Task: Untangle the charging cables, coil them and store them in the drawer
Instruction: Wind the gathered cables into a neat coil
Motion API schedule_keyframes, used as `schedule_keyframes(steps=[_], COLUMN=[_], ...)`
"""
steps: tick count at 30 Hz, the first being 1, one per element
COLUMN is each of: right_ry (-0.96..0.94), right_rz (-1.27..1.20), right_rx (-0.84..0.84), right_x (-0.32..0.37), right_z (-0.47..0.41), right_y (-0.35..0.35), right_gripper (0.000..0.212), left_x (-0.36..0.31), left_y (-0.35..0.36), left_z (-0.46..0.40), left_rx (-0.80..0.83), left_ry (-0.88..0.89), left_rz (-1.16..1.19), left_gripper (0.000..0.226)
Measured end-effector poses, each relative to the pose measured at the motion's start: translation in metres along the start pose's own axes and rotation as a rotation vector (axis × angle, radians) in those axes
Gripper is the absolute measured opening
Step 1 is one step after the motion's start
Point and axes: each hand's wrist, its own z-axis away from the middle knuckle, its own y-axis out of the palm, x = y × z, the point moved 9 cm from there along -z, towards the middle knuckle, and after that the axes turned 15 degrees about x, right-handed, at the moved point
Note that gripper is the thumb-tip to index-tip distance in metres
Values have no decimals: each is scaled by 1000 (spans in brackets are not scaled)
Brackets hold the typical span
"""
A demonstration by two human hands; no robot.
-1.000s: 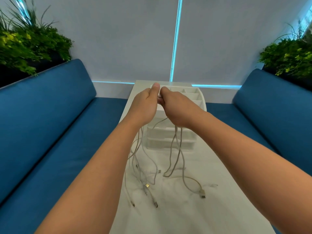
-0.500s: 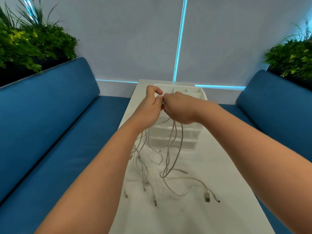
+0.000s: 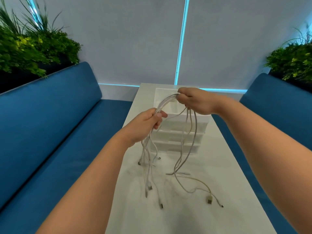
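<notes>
A bundle of several white charging cables (image 3: 166, 103) arches between my two hands above the white table (image 3: 236, 166). My left hand (image 3: 146, 125) grips one side of the bundle, lower and nearer. My right hand (image 3: 195, 101) grips the other side, higher, over the drawer unit. The loose ends hang from both hands, and their plugs (image 3: 209, 199) trail on the tabletop. A white plastic drawer unit (image 3: 179, 139) with stacked drawers stands behind the cables, all drawers pushed in.
Blue sofas run along the left (image 3: 50, 115) and right (image 3: 278, 107) of the narrow table. Green plants (image 3: 33, 46) sit behind both sofa backs. A pale wall with a lit strip (image 3: 181, 43) closes the far end.
My hands, close together before, have drawn apart. The left dropped down and toward me, the right stayed high, and the cable bundle now spans between them.
</notes>
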Motion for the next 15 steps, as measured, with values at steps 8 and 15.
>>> schedule_keyframes(steps=[8, 15], right_ry=[168, 151], right_rz=[260, 646], right_rx=[-5, 47], right_x=[-14, 33], right_z=[3, -17], right_y=[1, 49], right_gripper=[58, 44], left_x=[2, -17], left_y=[12, 20], left_z=[-10, -19], left_rx=[-9, 81], left_ry=[-37, -74], left_rz=[-156, -332], left_gripper=[27, 31])
